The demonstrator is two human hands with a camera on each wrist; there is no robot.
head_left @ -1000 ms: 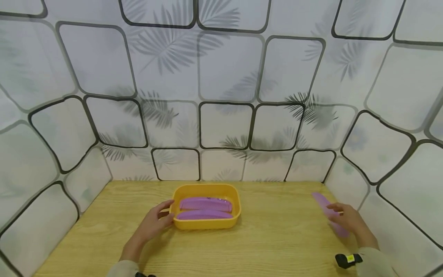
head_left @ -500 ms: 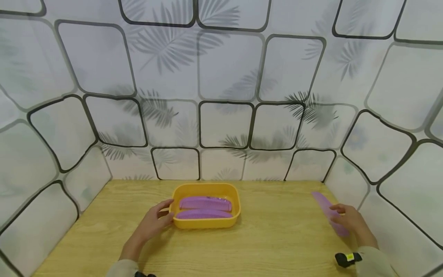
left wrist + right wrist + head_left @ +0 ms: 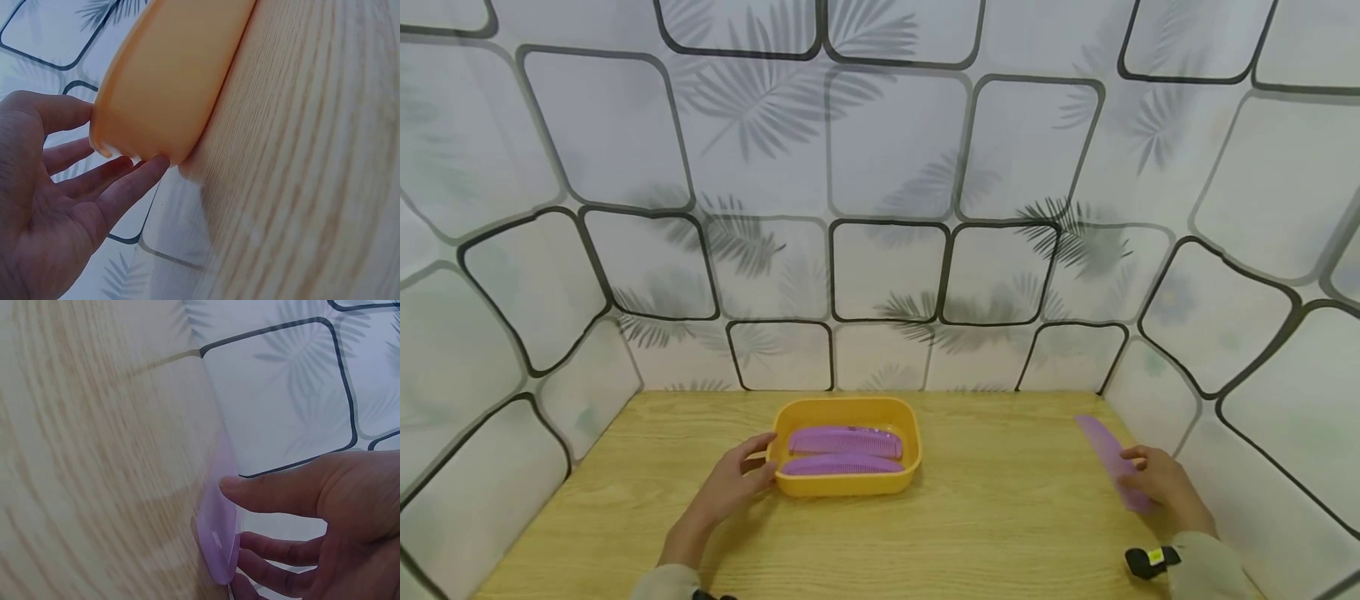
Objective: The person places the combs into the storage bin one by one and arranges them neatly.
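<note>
The left hand [image 3: 730,487] rests on the wooden table [image 3: 1000,525] with its fingers [image 3: 134,181] spread and fairly straight, thumb up against the near left corner of a yellow tub [image 3: 847,483]; the fingertips touch the tub's end wall rather than curl round it. The tub stands a little left of the middle of the table, closer to the far edge than the near one, with its long sides running along the table's width. Two purple combs [image 3: 844,441] lie inside it side by side, lengthwise, one behind the other.

Well apart from the tub, near the right edge of the table and just beside the patterned wall panel [image 3: 1247,333], the right hand [image 3: 1161,483] pinches a third purple comb [image 3: 1099,437] between thumb above and fingers below. This comb runs from the hand toward the far right corner, its free end pointing away from the person. From the wrist view its near end sits between the thumb [image 3: 269,494] and the other fingers; whether its far end touches the table, I cannot tell. A light sleeve and a small black device [image 3: 1146,562] show at the right wrist.
</note>
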